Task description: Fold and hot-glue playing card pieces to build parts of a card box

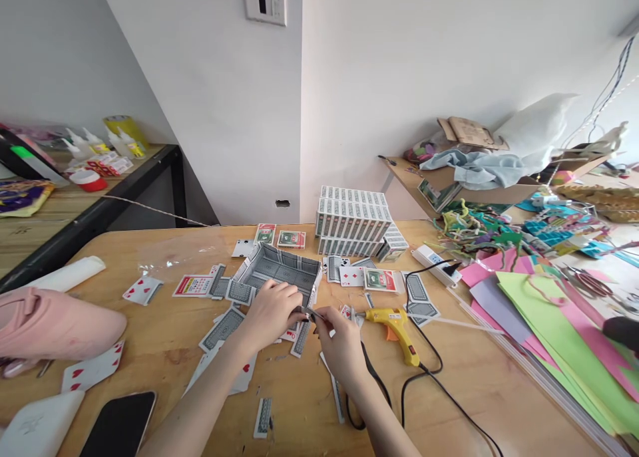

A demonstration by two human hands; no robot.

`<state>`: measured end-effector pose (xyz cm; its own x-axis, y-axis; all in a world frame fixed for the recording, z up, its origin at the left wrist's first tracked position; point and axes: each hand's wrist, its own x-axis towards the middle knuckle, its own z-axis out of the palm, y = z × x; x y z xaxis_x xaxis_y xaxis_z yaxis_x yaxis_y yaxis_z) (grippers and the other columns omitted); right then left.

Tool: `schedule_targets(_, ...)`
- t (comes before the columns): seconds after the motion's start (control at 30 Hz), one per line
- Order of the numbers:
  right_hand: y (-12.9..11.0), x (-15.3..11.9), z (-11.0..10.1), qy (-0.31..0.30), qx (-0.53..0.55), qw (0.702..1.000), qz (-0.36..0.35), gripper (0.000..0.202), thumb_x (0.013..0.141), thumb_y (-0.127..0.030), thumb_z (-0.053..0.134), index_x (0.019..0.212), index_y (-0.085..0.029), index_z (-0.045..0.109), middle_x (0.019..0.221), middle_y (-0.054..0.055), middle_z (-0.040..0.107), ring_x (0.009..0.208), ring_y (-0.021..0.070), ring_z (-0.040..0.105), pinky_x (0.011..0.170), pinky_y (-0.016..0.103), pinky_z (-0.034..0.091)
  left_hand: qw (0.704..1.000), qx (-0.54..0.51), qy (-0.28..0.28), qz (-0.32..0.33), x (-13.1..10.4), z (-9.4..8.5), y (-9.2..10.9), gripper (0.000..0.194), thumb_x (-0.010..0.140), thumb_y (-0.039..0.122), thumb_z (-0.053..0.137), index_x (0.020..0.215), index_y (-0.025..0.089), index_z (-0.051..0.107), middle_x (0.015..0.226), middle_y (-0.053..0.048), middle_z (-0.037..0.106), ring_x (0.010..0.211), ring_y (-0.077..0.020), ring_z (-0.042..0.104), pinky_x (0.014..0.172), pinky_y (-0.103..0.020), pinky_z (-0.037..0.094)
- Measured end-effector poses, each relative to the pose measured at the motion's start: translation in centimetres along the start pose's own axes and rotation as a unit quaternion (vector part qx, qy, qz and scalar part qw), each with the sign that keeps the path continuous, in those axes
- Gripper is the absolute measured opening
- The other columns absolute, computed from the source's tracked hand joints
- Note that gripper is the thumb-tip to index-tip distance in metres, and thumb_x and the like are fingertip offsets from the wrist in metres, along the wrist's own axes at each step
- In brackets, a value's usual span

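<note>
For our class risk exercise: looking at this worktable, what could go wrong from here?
1. The yellow hot-glue gun points toward the right hand; if heated, it might burn skin.
2. A black cord loops beside the right forearm; a snag might tug the gun.
3. The thin grey strip between the right and left hand looks flimsy and may bend.

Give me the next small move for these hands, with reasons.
Probably press the thin grey strip onto the near edge of the tray: the left hand and right hand seem to pinch it close by, while the glue gun lies on the table.
</note>
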<state>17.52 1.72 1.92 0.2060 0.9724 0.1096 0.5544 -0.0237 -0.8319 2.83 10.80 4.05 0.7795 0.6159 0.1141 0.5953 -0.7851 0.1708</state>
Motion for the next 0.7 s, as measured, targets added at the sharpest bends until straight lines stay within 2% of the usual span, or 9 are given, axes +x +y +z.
schedule_targets(0.3, 1.5, -0.4, -0.5, -0.007, 0.02, 0.999, 0.042, 0.023, 0.084, -0.032, 0.047, 0.077, -0.017, 0.063, 0.066, 0.004, 0.067, 0.059, 0.0139, 0.061, 0.057, 0.02, 0.043, 1.0, -0.012, 0.0, -0.003, -0.1, -0.1, 0.0, 0.022, 0.078, 0.031, 0.063, 0.068, 0.019, 0.048, 0.077, 0.001, 0.056, 0.077, -0.018, 0.051, 0.071, -0.032, 0.029)
schedule_targets(0.47, 2.2, -2.4, -0.4, -0.093, -0.002, 0.989, 0.111, 0.028, 0.085, -0.035, 0.045, 0.066, -0.018, 0.057, 0.042, -0.002, 0.055, 0.039, 0.0119, 0.052, 0.045, 0.018, 0.036, 1.0, -0.013, -0.004, -0.005, 0.0, -0.1, 0.1, 0.019, 0.078, 0.028, 0.063, 0.069, 0.019, 0.049, 0.078, 0.001, 0.057, 0.078, -0.0176, 0.052, 0.072, -0.032, 0.029)
schedule_targets(0.6, 1.9, -4.8, 0.4, -0.197, 0.007, 0.973, 0.124, 0.025, 0.085, -0.026, 0.042, 0.069, -0.017, 0.059, 0.042, -0.002, 0.057, 0.037, 0.0106, 0.052, 0.042, 0.016, 0.034, 1.0, -0.017, 0.0, -0.003, 0.0, 0.1, 0.0, 0.018, 0.08, 0.028, 0.06, 0.069, 0.019, 0.05, 0.077, 0.001, 0.057, 0.078, -0.0173, 0.052, 0.072, -0.032, 0.029)
schedule_targets(0.7, 1.6, -6.1, 1.0, -0.241, -0.011, 0.965, 0.106, 0.026, 0.084, -0.021, 0.041, 0.068, -0.017, 0.061, 0.046, 0.0, 0.06, 0.04, 0.0104, 0.053, 0.043, 0.016, 0.033, 1.0, -0.016, -0.001, -0.002, 0.0, 0.1, -0.1, 0.017, 0.081, 0.028, 0.06, 0.069, 0.019, 0.051, 0.078, 0.001, 0.058, 0.078, -0.0173, 0.052, 0.072, -0.032, 0.029)
